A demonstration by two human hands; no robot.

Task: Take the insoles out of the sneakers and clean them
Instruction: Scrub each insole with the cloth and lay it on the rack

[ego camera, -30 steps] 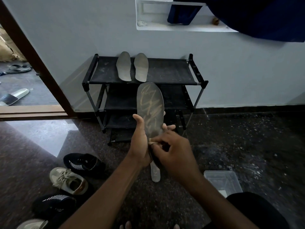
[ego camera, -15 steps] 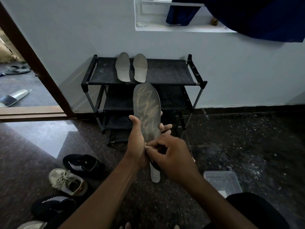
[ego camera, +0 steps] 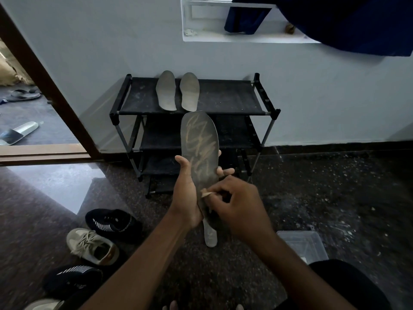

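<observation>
My left hand (ego camera: 187, 193) grips a dark grey insole (ego camera: 200, 142) upright, its face streaked with pale scrub marks. Against the insole's lower part, my right hand (ego camera: 239, 204) pinches a small pale cleaning tool (ego camera: 206, 193); I cannot tell what it is. A second insole (ego camera: 210, 236) lies on the floor just below my hands, partly hidden by them. Two grey insoles (ego camera: 177, 91) lie side by side on the top shelf of the black shoe rack (ego camera: 234, 97). Black sneakers (ego camera: 111, 222) and a beige sneaker (ego camera: 91, 247) sit on the floor at lower left.
A clear plastic container (ego camera: 304, 242) stands on the floor at right. An open doorway (ego camera: 33, 113) at left shows slippers outside. Dark blue cloth (ego camera: 335, 23) hangs over the window ledge. The dark stone floor is speckled with debris at right.
The held insole has shifted slightly left and my right hand has slid down and a little right along its lower part. Everything else stays put.
</observation>
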